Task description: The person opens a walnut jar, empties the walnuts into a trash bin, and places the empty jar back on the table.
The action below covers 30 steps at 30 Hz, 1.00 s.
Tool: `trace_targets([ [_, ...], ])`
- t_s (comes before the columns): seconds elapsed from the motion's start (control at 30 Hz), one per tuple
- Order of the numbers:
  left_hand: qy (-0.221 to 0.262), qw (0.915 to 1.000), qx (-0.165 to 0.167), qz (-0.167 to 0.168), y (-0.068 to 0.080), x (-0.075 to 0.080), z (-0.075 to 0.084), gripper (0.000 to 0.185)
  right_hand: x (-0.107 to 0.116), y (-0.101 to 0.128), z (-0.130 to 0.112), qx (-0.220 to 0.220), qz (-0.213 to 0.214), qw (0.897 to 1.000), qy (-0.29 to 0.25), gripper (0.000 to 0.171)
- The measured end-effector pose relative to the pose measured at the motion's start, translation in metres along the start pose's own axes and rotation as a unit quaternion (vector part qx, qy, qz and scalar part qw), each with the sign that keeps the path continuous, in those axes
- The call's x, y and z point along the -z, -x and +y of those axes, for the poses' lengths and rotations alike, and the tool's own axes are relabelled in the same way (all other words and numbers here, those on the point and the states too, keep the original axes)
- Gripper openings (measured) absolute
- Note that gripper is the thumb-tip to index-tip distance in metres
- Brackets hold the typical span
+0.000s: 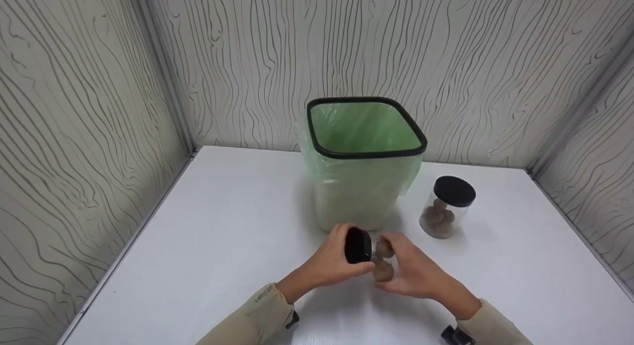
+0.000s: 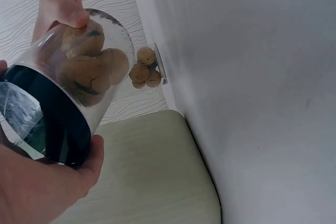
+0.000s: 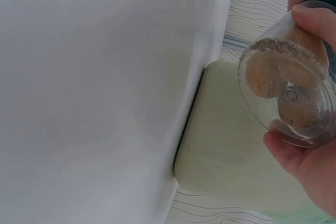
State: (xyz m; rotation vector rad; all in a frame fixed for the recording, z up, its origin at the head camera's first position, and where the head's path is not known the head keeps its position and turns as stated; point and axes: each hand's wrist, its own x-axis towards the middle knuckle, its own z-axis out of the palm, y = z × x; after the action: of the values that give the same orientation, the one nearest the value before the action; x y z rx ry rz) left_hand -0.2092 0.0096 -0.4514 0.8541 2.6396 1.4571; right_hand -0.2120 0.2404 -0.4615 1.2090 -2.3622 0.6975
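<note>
Container 1: clear plastic jar (image 1: 372, 254), black screw lid (image 1: 357, 246) seated on its mouth. Contents: walnuts (image 2: 86, 72), at least three, gathered in the clear body; exact count obscured by the fingers. Brown crumbs (image 3: 286, 48) line the edge of the base in the right wrist view. Orientation: tipped on its side, lid toward the person's left, base toward the right. Position: held above the white table (image 1: 208, 226), in front of the bin.

Container 2: matching jar (image 1: 461, 217), upright on the table to the right of the bin, black lid (image 1: 454, 191) on. A cluster of walnuts (image 1: 438, 218) lies in its lower part.

Container 3: pale waste bin (image 1: 354, 201), upright near the back wall (image 1: 247, 62). Green plastic liner (image 1: 361, 129) spread inside and folded over the outside, under a black rim ring (image 1: 371, 154). Bottom of the interior not visible.

Grip: left hand (image 1: 329, 258) curled round the lid of the first jar, thumb on the near side, fingers on the far side. Right hand (image 1: 418, 268) grips the clear body toward the base, digits at opposite sides. Both hands in contact with the one jar.
</note>
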Motion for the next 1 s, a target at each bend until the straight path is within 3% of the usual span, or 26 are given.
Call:
trace_targets([
  [0.17,-0.016,0.9993,0.028,-0.018,0.001,0.001,0.001,0.095,0.002,0.003,0.002,-0.025,-0.018,0.999,-0.021,0.083],
  [0.27,-0.035,0.9984,0.011,-0.043,0.001,0.006,0.0,0.106,0.006,0.004,0.002,-0.068,-0.048,0.995,-0.057,0.083],
  [0.37,-0.038,0.9954,-0.055,-0.069,0.001,0.011,-0.003,0.113,0.01,0.004,0.002,-0.103,-0.081,0.987,-0.091,0.083],
  [0.5,-0.04,0.9819,-0.16,-0.094,0.0,0.017,-0.007,0.114,0.012,0.005,0.001,-0.119,-0.118,0.979,-0.116,0.082],
  [0.67,-0.059,0.9674,-0.225,-0.099,-0.002,0.018,-0.008,0.101,0.012,0.004,0.0,-0.115,-0.136,0.974,-0.139,0.081],
  [0.8,-0.066,0.9667,-0.229,-0.092,-0.001,0.018,-0.009,0.095,0.011,0.004,-0.001,-0.115,-0.134,0.974,-0.143,0.082],
  [1.0,-0.056,0.9761,-0.192,-0.085,-0.001,0.018,-0.008,0.091,0.009,0.004,-0.003,-0.113,-0.115,0.979,-0.123,0.081],
])
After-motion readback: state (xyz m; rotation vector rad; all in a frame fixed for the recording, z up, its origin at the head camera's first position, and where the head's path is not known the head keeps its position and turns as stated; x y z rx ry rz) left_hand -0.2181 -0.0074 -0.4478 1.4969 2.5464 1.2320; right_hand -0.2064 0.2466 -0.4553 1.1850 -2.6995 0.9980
